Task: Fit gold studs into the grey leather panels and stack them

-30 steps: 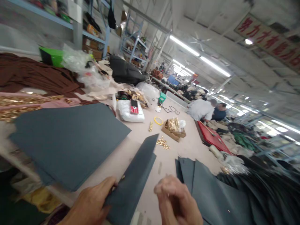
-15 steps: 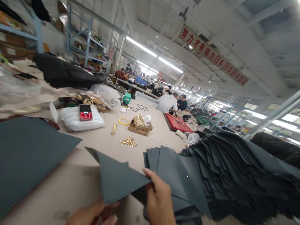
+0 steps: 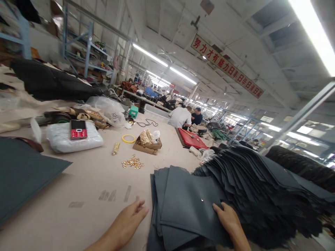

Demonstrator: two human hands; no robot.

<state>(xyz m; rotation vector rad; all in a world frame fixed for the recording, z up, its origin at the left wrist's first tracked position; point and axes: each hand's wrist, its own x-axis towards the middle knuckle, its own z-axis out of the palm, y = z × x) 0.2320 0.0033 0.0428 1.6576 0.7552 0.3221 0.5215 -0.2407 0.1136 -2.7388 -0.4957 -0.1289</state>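
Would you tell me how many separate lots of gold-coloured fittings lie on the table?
3: a short strand beside the yellow ring, a loose heap on the bare table, and a boxful in the cardboard box. Others may be hidden in the clutter behind.

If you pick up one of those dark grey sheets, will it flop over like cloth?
Probably only a bit: the top grey sheet under the right hand lies flat with crisp edges. One likely feels light, being thin. The fanned pile suggests they slide easily.
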